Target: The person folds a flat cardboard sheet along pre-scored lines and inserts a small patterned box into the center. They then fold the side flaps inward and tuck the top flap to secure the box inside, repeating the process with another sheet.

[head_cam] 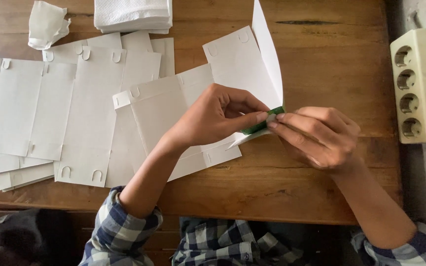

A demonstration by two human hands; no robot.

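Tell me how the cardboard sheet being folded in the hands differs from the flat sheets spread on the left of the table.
The held sheet stands partly upright with one panel raised, while the flat sheets lie flat on the wooden table. The held sheet is pinched at a green edge by the left hand and right hand; the flat sheets are untouched and overlap one another. Both are white card with small curved slot cuts.

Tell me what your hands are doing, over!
Left hand and right hand both pinching a green-edged white card blank, one flap standing up. More flat blanks spread on the wooden table. Nothing blocking.
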